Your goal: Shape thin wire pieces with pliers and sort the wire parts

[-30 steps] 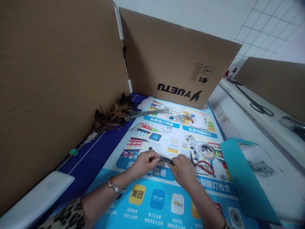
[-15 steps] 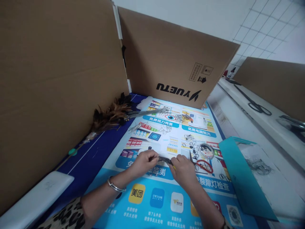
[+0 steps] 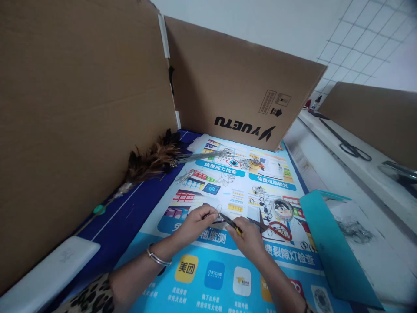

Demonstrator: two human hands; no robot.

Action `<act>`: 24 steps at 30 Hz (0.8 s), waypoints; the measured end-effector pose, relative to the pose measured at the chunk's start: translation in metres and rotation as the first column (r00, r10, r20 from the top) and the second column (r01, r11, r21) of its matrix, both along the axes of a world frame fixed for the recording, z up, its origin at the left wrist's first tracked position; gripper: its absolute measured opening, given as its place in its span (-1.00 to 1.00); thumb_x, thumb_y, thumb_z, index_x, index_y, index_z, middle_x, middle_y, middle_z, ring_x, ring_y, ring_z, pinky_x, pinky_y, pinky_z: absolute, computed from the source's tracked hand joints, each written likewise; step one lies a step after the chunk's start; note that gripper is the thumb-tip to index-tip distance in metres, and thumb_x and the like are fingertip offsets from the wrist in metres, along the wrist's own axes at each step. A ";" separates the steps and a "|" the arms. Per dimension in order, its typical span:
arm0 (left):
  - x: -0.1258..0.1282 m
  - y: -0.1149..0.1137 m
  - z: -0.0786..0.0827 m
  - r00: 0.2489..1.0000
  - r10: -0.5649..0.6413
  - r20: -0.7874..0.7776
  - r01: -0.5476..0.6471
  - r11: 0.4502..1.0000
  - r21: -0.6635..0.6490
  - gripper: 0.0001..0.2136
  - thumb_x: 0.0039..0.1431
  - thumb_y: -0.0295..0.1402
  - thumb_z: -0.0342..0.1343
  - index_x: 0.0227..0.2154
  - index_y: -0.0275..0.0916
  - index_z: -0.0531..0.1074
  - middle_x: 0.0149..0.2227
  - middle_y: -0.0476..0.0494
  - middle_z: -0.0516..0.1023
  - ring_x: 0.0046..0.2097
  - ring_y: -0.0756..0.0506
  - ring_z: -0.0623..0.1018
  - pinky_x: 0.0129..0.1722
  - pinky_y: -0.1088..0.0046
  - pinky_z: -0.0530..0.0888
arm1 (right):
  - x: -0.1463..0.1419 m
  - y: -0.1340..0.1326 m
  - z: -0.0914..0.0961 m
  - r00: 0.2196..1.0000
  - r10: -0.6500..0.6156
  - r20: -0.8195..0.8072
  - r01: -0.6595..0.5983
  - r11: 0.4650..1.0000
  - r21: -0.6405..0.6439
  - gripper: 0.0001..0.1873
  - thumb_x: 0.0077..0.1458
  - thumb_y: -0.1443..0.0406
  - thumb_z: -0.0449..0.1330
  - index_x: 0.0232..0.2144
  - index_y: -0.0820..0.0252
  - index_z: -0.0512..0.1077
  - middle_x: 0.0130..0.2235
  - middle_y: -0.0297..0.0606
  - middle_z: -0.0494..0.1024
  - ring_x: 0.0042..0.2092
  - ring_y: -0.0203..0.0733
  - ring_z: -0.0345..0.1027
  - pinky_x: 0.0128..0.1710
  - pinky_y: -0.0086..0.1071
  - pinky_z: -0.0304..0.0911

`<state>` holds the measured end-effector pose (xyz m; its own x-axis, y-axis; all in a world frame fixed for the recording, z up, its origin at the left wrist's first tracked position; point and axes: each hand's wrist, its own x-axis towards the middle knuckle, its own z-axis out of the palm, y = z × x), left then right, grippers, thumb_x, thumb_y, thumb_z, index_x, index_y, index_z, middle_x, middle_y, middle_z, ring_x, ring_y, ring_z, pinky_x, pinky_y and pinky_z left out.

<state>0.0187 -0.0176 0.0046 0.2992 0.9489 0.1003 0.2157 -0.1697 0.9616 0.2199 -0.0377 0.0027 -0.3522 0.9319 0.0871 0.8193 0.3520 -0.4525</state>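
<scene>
My left hand (image 3: 200, 221), with a silver bangle at the wrist, pinches a thin wire (image 3: 219, 208) that makes a small loop above the fingertips. My right hand (image 3: 250, 238) is wrapped round a pair of pliers (image 3: 230, 222) with dark jaws and a bit of yellow on the handle. The jaws point left and reach the wire at my left fingertips; whether they clamp it is too small to tell. Just right of my right hand lie red-handled scissors (image 3: 280, 231), black rings (image 3: 267, 211) and a round case with a cartoon face (image 3: 282, 210).
Brown feathers (image 3: 151, 158) on wire stems (image 3: 205, 154) lie at the left back, by tall cardboard walls (image 3: 228, 78). A teal box (image 3: 335, 248) with tangled wire stands at right. Black scissors (image 3: 353, 151) rest on a white ledge. A white object (image 3: 52, 274) is front left.
The pliers have turned so that their yellow handle part shows below my right hand's fingers. My right hand has shifted slightly down, and a wire loop now shows above my left fingertips.
</scene>
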 end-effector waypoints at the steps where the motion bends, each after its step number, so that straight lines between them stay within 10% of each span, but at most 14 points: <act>1: 0.000 0.000 0.001 1.000 -0.001 0.005 0.001 1.000 -0.006 -0.78 0.13 -0.28 -0.06 -0.47 -0.31 0.38 -0.48 0.00 0.33 -0.40 0.02 0.31 -0.40 0.55 0.24 | 0.000 0.000 0.000 1.000 -0.001 -0.009 0.001 1.000 -0.006 -0.70 0.16 0.09 -0.08 -0.41 0.17 0.28 -0.39 -0.30 0.39 -0.35 -0.27 0.26 -0.46 -0.49 0.03; 24: 0.000 0.003 -0.004 0.991 0.025 0.134 0.001 0.982 -0.188 -0.82 0.02 -0.28 0.07 -0.49 -0.32 0.42 -0.52 -0.01 0.40 -0.44 0.02 0.35 -0.44 0.55 0.27 | -0.002 -0.002 0.001 1.000 0.002 -0.019 -0.002 1.000 0.002 -0.69 0.16 0.09 -0.08 -0.43 0.17 0.27 -0.40 -0.31 0.38 -0.36 -0.28 0.25 -0.49 -0.49 0.02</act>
<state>0.0184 -0.0147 0.0002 0.2838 0.9580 -0.0412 0.0829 0.0183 0.9964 0.2178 -0.0400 0.0035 -0.3525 0.9309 0.0956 0.8100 0.3547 -0.4670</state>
